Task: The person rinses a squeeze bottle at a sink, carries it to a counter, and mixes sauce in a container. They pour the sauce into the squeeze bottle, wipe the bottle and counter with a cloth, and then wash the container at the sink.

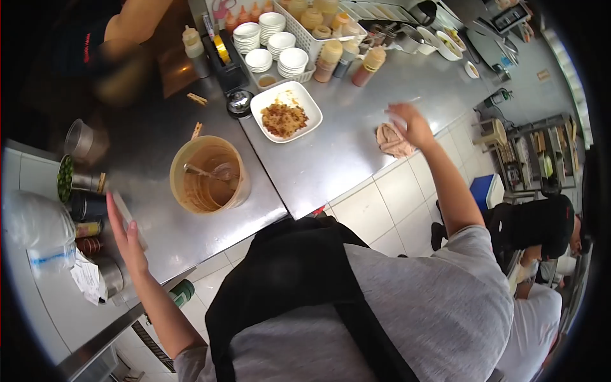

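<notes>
At the left, my left hand point(126, 239) is held with fingers stretched, beside a pale flat item point(130, 213) on the steel counter; whether they touch is unclear. My right hand point(412, 125) is spread and slightly blurred, over the upper edge of a crumpled brownish cloth point(393, 141). Between my hands stands a beige tub point(180, 184) with brown liquid and a utensil in it. Behind it, a white square dish point(315, 105) holds browned, crumbly food point(284, 120).
Stacked white bowls point(280, 43), sauce bottles point(369, 66) and a bell point(239, 102) stand at the back. Clothespins point(197, 99) lie near the tub. Jars and a plastic-covered container point(38, 219) line the left side. One person point(127, 32) is at upper left, others at right.
</notes>
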`<control>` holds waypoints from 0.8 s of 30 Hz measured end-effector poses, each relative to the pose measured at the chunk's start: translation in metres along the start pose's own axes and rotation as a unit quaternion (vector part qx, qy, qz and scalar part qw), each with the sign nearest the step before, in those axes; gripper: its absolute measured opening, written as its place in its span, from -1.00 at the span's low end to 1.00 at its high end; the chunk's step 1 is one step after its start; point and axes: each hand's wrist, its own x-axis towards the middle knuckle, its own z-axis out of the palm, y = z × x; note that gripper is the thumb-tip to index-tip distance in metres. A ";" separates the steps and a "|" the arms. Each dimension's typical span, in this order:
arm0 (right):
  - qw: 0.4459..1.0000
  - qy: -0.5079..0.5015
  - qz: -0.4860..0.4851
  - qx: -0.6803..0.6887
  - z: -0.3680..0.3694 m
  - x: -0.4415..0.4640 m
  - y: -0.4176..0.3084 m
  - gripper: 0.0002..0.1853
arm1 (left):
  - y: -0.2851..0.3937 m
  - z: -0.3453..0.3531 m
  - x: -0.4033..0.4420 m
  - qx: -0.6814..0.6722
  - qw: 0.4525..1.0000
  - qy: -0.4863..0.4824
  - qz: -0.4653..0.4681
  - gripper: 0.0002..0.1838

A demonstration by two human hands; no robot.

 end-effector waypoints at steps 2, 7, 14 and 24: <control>0.991 -0.063 0.120 -0.016 0.043 -0.066 0.000 -0.49 | 0.058 0.039 0.022 -0.011 0.989 -0.124 0.076 -0.03; 0.991 0.109 0.069 -0.016 0.149 -0.031 -0.132 -0.49 | 0.127 0.131 0.018 0.467 0.812 -0.315 0.150 0.04; 0.978 -0.100 -0.051 0.173 0.166 -0.044 -0.208 -0.44 | 0.115 0.139 0.024 0.444 0.822 -0.320 0.159 0.10; 0.917 0.198 0.342 -0.058 0.131 -0.001 0.100 -0.31 | 0.136 0.153 0.008 0.482 0.833 -0.270 0.008 0.16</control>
